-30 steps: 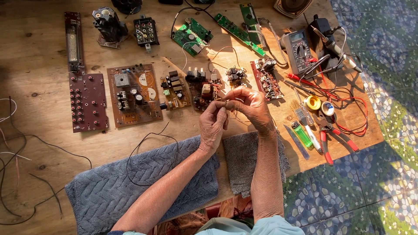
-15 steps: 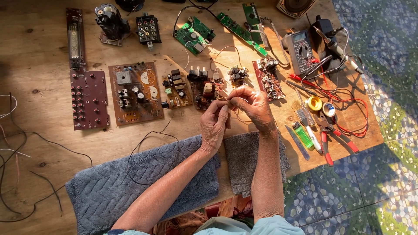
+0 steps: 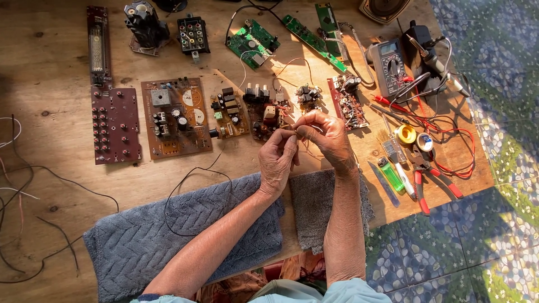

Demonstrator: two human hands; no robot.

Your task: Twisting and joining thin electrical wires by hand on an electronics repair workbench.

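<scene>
Whatever I pinch between my left hand and right hand is too small to tell; the speaker is cut off.

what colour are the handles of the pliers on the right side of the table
Red, on the pliers; the head view shows them best.

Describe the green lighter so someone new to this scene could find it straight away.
Start at the wooden table and go to its right edge, just right of the grey towel. The green lighter lies there beside the red-handled pliers, the only translucent green stick among the tools.
</scene>
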